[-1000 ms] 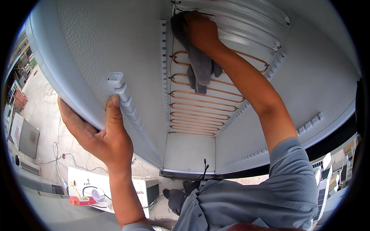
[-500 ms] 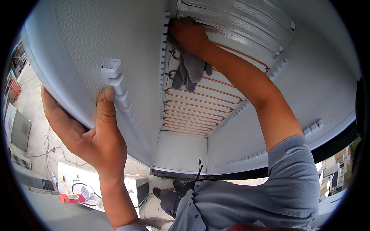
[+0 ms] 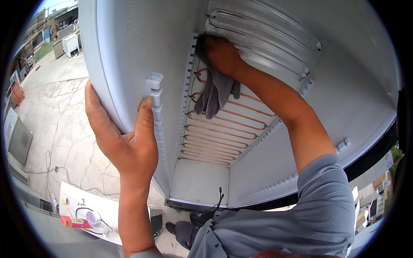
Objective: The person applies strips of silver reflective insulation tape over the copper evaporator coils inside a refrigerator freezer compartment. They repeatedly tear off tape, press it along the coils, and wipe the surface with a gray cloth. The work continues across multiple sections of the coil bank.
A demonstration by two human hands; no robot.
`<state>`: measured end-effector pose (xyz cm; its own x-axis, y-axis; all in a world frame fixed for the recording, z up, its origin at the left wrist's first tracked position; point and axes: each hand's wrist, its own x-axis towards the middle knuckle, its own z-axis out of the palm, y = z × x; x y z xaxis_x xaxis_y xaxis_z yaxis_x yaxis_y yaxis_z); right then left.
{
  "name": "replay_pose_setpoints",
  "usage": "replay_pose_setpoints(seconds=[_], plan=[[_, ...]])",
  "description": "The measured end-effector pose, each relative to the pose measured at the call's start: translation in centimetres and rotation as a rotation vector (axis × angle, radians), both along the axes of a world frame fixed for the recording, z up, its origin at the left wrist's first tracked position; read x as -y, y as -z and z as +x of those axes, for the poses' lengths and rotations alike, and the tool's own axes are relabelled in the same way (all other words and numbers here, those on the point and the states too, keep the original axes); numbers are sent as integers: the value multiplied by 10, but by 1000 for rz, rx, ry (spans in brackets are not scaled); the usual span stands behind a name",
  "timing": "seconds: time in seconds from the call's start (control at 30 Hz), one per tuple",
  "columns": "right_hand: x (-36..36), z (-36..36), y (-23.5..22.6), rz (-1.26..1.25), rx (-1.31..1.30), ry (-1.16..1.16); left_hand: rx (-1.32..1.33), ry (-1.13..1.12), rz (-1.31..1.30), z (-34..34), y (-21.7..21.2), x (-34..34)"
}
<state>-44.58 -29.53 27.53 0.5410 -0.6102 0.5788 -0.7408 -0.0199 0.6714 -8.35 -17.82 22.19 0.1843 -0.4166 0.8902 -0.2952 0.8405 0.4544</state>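
My left hand grips the front edge of a white refrigerator cabinet's side wall, thumb inside below a white plastic shelf bracket and fingers around the outside. Deep in the cabinet, my right hand is closed on a grey cloth. It presses the cloth into the corner where the left wall's notched shelf rail meets the back. The cloth's loose ends hang over bare copper tubing looped across the back wall. My right fingertips are partly hidden by the cloth and hand.
Silvery foil with ridged lines covers the upper back panel. At lower left a white panel carries a red bottle, a brush and a white roll. Cables lie on the cracked concrete, with old appliances beyond.
The view has shifted left, so the cabinet and both hands appear farther right and more ground shows at left. My right hand stays on the cloth in the corner; my left keeps its hold.
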Motion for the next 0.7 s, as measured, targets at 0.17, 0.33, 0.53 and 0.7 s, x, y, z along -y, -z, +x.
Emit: replay_pose_setpoints(seconds=[0.17,0.33,0.53,0.7], plan=[[-12,17,-49,30,16,64,-6,-12,-3,4,-3,-1],[15,18,-61,-70,-13,46,14,-41,10,1,-3,-4],[13,30,-9,174,281,118,25,-28,15,4,-3,-5],[0,31,-20,191,271,68,15,-25,-37,3,-3,0]])
